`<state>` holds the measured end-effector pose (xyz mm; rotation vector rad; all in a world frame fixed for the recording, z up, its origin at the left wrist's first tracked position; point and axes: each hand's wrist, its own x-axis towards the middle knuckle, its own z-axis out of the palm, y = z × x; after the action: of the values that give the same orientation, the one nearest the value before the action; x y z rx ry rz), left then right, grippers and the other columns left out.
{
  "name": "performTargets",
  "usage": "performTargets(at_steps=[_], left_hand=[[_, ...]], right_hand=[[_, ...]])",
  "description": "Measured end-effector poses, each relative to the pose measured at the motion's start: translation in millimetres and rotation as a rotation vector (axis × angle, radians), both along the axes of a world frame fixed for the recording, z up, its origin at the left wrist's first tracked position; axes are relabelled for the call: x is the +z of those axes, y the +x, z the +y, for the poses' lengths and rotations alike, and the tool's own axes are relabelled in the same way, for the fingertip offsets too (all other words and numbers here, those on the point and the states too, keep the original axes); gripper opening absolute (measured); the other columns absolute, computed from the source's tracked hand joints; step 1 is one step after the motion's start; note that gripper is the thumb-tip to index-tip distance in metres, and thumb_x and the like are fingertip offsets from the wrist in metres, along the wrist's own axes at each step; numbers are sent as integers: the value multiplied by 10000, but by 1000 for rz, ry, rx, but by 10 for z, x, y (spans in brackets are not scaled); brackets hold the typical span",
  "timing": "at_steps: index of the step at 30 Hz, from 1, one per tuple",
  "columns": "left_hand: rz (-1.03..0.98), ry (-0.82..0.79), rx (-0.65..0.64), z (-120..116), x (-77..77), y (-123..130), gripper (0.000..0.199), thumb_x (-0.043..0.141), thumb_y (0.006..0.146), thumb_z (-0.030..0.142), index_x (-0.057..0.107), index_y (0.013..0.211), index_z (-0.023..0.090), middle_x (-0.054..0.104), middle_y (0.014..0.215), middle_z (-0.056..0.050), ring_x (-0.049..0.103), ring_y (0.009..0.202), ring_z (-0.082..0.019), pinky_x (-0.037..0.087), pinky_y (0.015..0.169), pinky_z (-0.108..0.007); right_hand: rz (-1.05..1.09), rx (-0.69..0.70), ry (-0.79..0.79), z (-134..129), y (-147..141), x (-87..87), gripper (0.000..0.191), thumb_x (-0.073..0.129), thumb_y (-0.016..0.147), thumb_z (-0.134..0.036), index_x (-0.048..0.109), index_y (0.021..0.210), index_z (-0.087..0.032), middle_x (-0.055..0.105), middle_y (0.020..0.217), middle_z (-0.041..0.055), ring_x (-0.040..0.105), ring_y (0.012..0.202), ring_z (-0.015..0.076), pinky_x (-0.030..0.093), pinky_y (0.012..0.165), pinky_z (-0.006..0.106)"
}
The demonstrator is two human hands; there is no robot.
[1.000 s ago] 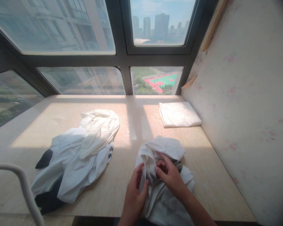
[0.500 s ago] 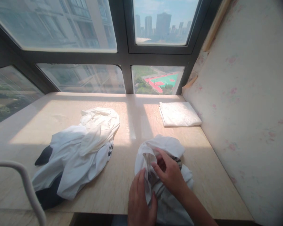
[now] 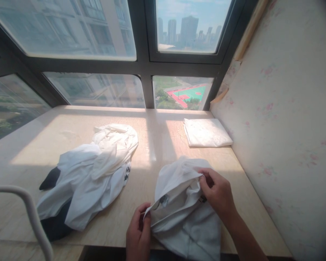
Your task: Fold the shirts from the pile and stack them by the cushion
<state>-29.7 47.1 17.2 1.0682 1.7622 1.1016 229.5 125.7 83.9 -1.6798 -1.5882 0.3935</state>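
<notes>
A white garment (image 3: pixel 179 214) lies bunched at the table's front edge, partly hanging over it. My left hand (image 3: pixel 139 228) pinches one end of an edge of its cloth between thumb and fingers. The other end of that edge is gripped by my right hand (image 3: pixel 216 190), so the edge runs stretched slantwise between the two. Inside the opening below it a small dark print or label shows, too small to read. Whether the garment is a shirt I cannot tell.
On the left lies a heap of white clothes (image 3: pixel 89 181) with black parts. A folded white cloth (image 3: pixel 208 133) rests at the back right by the flowered wall (image 3: pixel 288 127). A pale curved tube (image 3: pixel 29 206) rises at the near left. Windows (image 3: pixel 89 90) border the wooden tabletop (image 3: pixel 141 181).
My hands have moved apart, the left toward the left and the right toward the right. Each has taken hold of the garment's edge, which is now drawn out between them.
</notes>
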Motion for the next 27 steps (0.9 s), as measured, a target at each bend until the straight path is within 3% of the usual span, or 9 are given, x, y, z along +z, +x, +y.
performTargets(at_steps=[5, 7, 10, 14, 17, 19, 21, 24, 27], left_hand=[[-271, -60, 130, 86, 101, 141, 501, 611, 813, 659, 671, 1026, 209, 725, 960, -42, 675, 906, -236, 550, 768, -311], [-330, -87, 130, 107, 144, 262, 522, 595, 816, 685, 670, 1003, 203, 718, 917, -42, 670, 880, -232, 548, 732, -301], [-271, -66, 19, 127, 234, 405, 510, 572, 835, 685, 675, 944, 197, 714, 878, -50, 666, 864, -234, 542, 740, -298], [-111, 6, -92, 119, 317, 466, 467, 608, 822, 648, 694, 928, 201, 730, 910, -73, 677, 872, -256, 549, 803, -333], [-22, 68, -147, 74, 289, 468, 385, 674, 804, 559, 701, 982, 219, 741, 958, -76, 690, 914, -264, 554, 835, -342], [26, 119, -219, 32, 241, 474, 320, 686, 813, 486, 699, 1004, 230, 740, 966, -68, 696, 915, -252, 559, 828, -328], [84, 179, -283, -9, 194, 483, 253, 689, 818, 415, 693, 997, 236, 730, 925, -53, 694, 858, -227, 564, 785, -306], [166, 264, -364, -53, 158, 463, 207, 626, 834, 266, 675, 1034, 249, 697, 881, -41, 676, 810, -197, 561, 747, -287], [221, 298, -453, -70, 155, 357, 448, 538, 769, 109, 654, 1169, 273, 697, 1023, -64, 682, 956, -209, 565, 834, -313]], right_hand=[[-293, 256, -212, -133, 29, -116, 278, 548, 835, -220, 642, 1095, -241, 697, 1109, 64, 678, 893, 215, 494, 691, 290], [-359, 277, -273, -144, -24, -139, 266, 561, 855, -249, 621, 1114, -233, 685, 1155, 82, 678, 963, 242, 485, 680, 293], [-417, 230, -321, -118, -80, -112, 140, 542, 913, -320, 623, 982, -229, 713, 1019, 71, 691, 882, 243, 438, 619, 284], [-452, 167, -349, -76, -75, -42, 260, 503, 949, -381, 587, 752, -234, 685, 740, 30, 655, 658, 206, 361, 533, 272], [-383, 152, -213, -51, -72, -42, 94, 565, 880, -306, 627, 900, -239, 684, 805, 26, 649, 695, 203, 444, 584, 287], [-308, 196, -27, -20, -91, -70, 303, 571, 824, -209, 622, 1122, -224, 685, 989, 71, 659, 884, 231, 530, 731, 333], [-253, 298, 153, 29, -117, -100, 484, 541, 798, -126, 583, 1273, -214, 638, 1194, 116, 607, 1103, 255, 539, 902, 392], [-208, 411, 323, 118, -116, -89, 459, 482, 791, -42, 654, 1169, -240, 627, 1254, 99, 555, 1215, 252, 503, 1016, 445], [-105, 320, 409, 181, -21, 37, 327, 467, 810, -45, 665, 998, -225, 681, 1106, 89, 609, 1127, 241, 512, 997, 458]])
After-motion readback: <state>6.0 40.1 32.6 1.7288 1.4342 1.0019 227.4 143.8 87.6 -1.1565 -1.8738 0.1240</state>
